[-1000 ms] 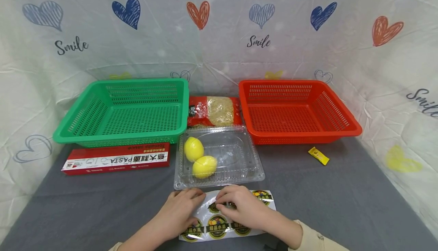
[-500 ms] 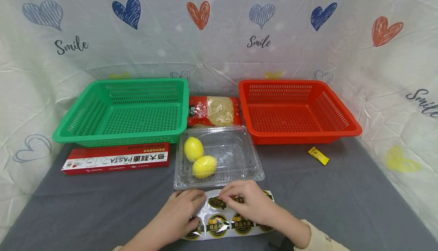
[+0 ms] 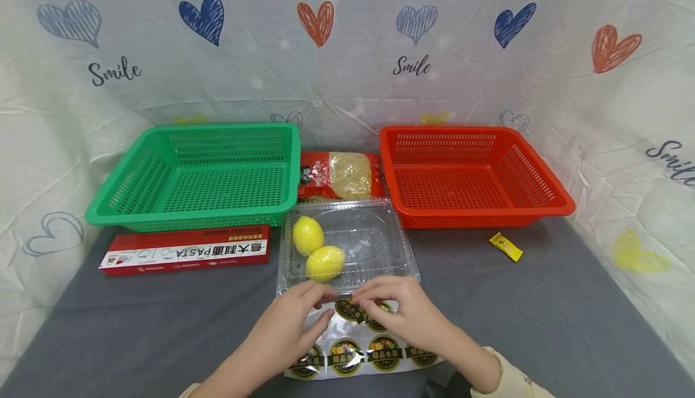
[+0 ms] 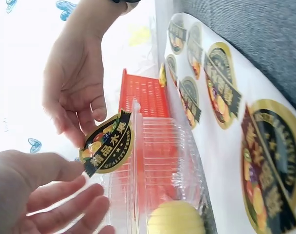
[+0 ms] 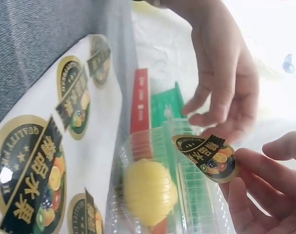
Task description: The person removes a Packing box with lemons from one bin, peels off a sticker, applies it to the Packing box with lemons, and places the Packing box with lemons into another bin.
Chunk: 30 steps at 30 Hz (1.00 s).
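My right hand [image 3: 407, 313] pinches a peeled round sticker [image 5: 211, 158] by its edge, between thumb and fingers. The sticker is black and gold with a fruit picture, raised off its sheet. My left hand [image 3: 295, 325] hovers to its left, thumb and fingers spread apart, fingertips close to the sticker in the left wrist view. Below both hands lies the white sticker sheet [image 3: 326, 344], bearing several more round fruit labels. Just beyond the hands stands a lidded clear plastic container [image 3: 374, 241] with two lemons [image 3: 326, 263] inside; the fingertips overlap its front edge.
A green basket [image 3: 190, 220] stands back left, a red basket [image 3: 483, 220] back right. Between them lies a red noodle packet [image 3: 350, 175]. A red pasta box [image 3: 184, 252] sits before the green basket; a small yellow packet [image 3: 506, 247] lies at right.
The right hand has lifted the sticker off the sheet and moved slightly away from me. The left hand has left the sheet and moved forward, toward the container.
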Each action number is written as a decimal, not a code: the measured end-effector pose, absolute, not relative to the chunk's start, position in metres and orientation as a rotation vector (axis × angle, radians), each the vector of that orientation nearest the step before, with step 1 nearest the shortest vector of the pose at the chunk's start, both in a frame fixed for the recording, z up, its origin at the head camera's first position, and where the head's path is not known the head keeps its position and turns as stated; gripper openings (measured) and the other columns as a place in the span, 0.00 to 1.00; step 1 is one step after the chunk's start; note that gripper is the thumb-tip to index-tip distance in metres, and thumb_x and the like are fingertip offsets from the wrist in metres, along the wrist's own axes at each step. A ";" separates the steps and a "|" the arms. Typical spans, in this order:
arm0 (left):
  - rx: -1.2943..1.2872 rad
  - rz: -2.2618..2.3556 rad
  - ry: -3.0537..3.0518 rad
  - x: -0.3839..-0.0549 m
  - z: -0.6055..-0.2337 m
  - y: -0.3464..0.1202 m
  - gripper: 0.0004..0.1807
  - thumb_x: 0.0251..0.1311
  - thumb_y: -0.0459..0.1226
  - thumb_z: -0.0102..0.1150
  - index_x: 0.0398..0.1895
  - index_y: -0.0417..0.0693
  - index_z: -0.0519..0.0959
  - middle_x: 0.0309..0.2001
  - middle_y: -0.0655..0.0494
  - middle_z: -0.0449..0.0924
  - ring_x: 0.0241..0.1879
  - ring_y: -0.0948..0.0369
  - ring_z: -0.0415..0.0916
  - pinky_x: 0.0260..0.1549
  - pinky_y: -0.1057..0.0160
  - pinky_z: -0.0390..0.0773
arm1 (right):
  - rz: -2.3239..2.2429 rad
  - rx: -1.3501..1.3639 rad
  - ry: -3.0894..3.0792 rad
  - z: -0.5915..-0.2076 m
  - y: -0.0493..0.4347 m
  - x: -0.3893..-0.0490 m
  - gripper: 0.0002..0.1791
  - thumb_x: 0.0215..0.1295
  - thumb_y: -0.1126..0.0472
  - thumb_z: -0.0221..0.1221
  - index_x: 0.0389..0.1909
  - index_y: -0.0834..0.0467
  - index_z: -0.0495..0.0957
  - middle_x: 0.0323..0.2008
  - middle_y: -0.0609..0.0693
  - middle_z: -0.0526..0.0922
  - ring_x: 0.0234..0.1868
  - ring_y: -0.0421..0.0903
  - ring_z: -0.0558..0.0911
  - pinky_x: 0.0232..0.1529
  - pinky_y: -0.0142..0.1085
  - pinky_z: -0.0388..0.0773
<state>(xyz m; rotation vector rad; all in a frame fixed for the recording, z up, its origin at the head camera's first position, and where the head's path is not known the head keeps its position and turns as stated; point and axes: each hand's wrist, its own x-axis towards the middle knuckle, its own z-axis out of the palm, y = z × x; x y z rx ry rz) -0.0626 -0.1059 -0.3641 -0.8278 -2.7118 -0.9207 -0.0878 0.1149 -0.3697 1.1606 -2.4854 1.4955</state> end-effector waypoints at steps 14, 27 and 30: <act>-0.746 -1.024 -2.592 -0.072 -0.359 -0.097 0.10 0.47 0.28 0.64 0.28 0.53 0.77 0.28 0.67 0.74 0.28 0.72 0.72 0.26 0.70 0.77 | 1.492 1.149 -2.396 -0.359 0.111 -0.088 0.08 0.61 0.66 0.57 0.37 0.57 0.83 0.39 0.46 0.82 0.38 0.38 0.80 0.36 0.32 0.78; -0.481 -1.439 -2.524 -0.079 -0.356 -0.098 0.11 0.49 0.26 0.62 0.27 0.52 0.76 0.26 0.67 0.76 0.25 0.69 0.74 0.22 0.69 0.75 | 1.500 1.061 -2.425 -0.361 0.115 -0.094 0.11 0.57 0.65 0.61 0.42 0.55 0.81 0.39 0.45 0.81 0.36 0.38 0.79 0.31 0.31 0.78; -0.417 -1.470 -2.539 -0.081 -0.354 -0.097 0.10 0.50 0.26 0.61 0.26 0.52 0.76 0.25 0.67 0.76 0.24 0.69 0.73 0.22 0.68 0.75 | 1.518 1.042 -2.441 -0.361 0.116 -0.097 0.11 0.56 0.65 0.62 0.41 0.56 0.81 0.37 0.45 0.81 0.34 0.37 0.80 0.31 0.32 0.79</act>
